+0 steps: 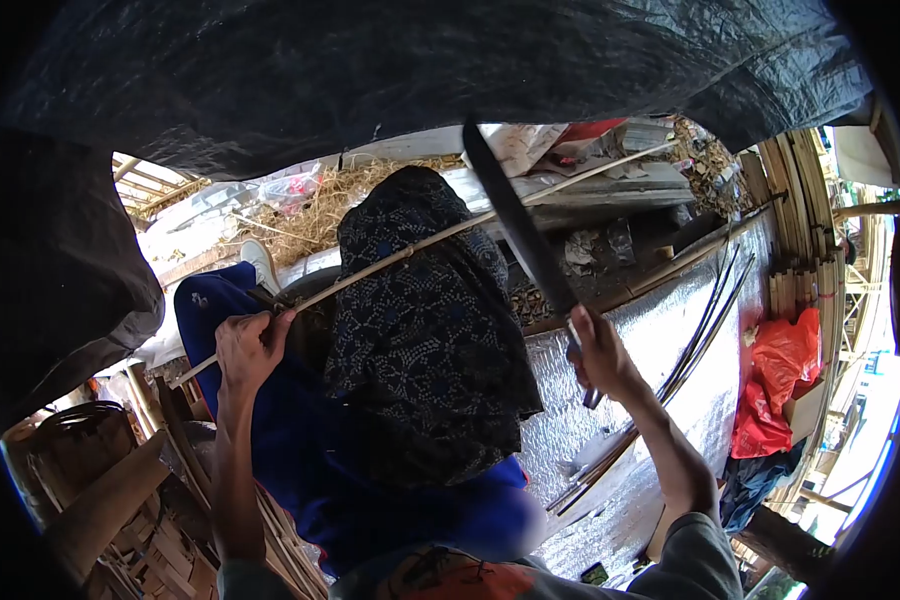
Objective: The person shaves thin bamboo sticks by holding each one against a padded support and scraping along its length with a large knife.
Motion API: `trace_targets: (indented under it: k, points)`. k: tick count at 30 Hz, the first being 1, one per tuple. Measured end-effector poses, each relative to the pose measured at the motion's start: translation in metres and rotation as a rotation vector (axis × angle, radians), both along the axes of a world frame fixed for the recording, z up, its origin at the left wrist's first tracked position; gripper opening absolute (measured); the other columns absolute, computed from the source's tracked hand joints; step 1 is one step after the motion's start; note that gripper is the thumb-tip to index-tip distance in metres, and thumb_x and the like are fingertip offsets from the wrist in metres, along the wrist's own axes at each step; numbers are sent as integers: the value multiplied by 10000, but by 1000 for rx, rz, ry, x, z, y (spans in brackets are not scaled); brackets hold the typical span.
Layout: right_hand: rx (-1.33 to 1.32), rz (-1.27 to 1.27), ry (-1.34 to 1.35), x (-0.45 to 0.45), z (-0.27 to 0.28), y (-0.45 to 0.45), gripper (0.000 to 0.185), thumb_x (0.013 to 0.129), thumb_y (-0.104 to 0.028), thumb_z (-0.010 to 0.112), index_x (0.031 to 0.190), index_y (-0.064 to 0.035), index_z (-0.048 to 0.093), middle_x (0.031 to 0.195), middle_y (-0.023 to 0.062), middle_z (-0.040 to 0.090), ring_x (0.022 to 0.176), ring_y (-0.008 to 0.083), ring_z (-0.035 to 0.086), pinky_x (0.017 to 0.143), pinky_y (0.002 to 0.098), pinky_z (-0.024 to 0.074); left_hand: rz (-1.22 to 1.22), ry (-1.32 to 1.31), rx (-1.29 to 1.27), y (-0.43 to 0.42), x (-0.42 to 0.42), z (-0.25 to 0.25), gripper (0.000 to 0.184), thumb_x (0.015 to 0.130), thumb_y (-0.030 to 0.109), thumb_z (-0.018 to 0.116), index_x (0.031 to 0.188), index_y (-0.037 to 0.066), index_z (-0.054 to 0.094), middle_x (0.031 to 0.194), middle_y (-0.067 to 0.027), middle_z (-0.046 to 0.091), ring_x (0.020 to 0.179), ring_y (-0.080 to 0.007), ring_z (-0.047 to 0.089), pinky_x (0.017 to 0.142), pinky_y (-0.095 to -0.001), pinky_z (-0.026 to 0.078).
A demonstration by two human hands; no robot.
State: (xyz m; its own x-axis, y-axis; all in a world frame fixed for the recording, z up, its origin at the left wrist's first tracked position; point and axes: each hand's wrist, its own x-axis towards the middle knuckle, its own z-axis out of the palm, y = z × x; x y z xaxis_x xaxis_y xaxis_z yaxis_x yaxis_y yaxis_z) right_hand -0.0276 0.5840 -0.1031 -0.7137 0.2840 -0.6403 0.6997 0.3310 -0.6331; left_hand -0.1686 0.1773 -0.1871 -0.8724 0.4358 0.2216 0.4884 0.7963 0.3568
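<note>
My left hand (pixel 250 350) is closed around a long, thin bamboo stick (pixel 370 270) with visible nodes. From the lower left, the stick slants up to the far right, passing over a dark patterned cloth (pixel 425 350) draped across my lap. In my right hand (pixel 602 355), the fingers wrap the handle of a machete (pixel 520 220). Its dark, broad blade points up and away to the left, crossing the line of the stick. Whether blade and stick touch I cannot tell. Blue trousers (pixel 310 480) show around the cloth.
Black plastic sheeting (pixel 370 70) hangs overhead. Silvery foil matting (pixel 690 400) covers the ground at right, with thin dark strips (pixel 700 340) on it. Red plastic bags (pixel 778 375) lie beyond. Bamboo pieces and a woven basket (pixel 90 430) stand at lower left; straw (pixel 345 205) lies ahead.
</note>
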Motion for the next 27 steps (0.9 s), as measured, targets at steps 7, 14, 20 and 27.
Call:
trace_targets:
  k: [7,14,20,27]
  points:
    - [127,180,-12,17,-13,0,490,994,-468,327,1002,-5,487,516,97,463,447,212,526,455,410,366,-17,39,14,6,3,1,466,830,236,704,512,64,411,440,-75,437,384,-276,474,405,-367,348]
    - [125,158,-30,10,-11,2,495,994,-487,310,1009,-24,484,511,34,477,421,150,521,358,321,372,-15,63,27,7,3,-1,461,826,239,708,514,62,419,444,-75,442,383,-275,476,397,-365,346]
    - [-25,-84,94,1,13,4,549,979,-543,298,963,-25,479,491,-35,431,358,51,440,312,214,344,4,21,9,7,3,0,455,825,247,708,516,60,430,446,-76,449,387,-276,480,400,-368,350]
    - [-47,105,-59,17,5,-23,515,993,-481,327,1050,-4,509,497,18,469,401,107,501,378,290,385,-9,90,20,11,3,0,448,820,250,712,519,60,439,458,-78,466,391,-276,489,400,-370,360]
